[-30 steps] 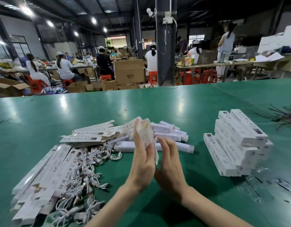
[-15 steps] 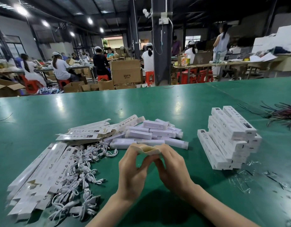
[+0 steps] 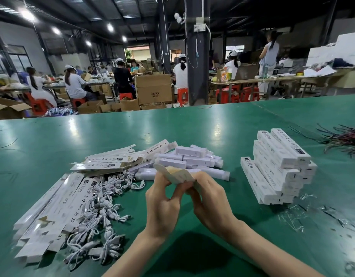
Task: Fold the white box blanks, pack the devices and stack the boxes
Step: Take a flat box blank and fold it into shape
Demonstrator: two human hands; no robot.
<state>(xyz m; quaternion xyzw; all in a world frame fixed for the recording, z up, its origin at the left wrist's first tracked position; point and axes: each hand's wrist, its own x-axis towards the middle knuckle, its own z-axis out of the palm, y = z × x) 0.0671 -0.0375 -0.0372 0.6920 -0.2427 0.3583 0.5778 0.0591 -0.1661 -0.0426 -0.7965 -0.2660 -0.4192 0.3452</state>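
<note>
Both my hands hold one white box blank (image 3: 177, 173) over the green table (image 3: 212, 126), its brown inside facing up. My left hand (image 3: 162, 204) pinches its left part and my right hand (image 3: 209, 198) grips its right end. Flat blanks (image 3: 58, 208) lie in a heap at the left, with more (image 3: 110, 160) behind them. White cables (image 3: 100, 222) are piled beside them. Loose white devices (image 3: 192, 158) lie just beyond my hands. Finished boxes (image 3: 278, 164) are stacked at the right.
Clear plastic scraps (image 3: 292, 214) lie near the stack on the right. A bundle of dark wires (image 3: 342, 138) sits at the far right. Beyond the table's far edge, people work at benches among cardboard cartons (image 3: 154, 88) and a dark pillar (image 3: 196, 50).
The blank stood upright between my hands a second ago; now it is lowered and lies nearly level, opened between my fingers. My hands stayed in the middle of the table.
</note>
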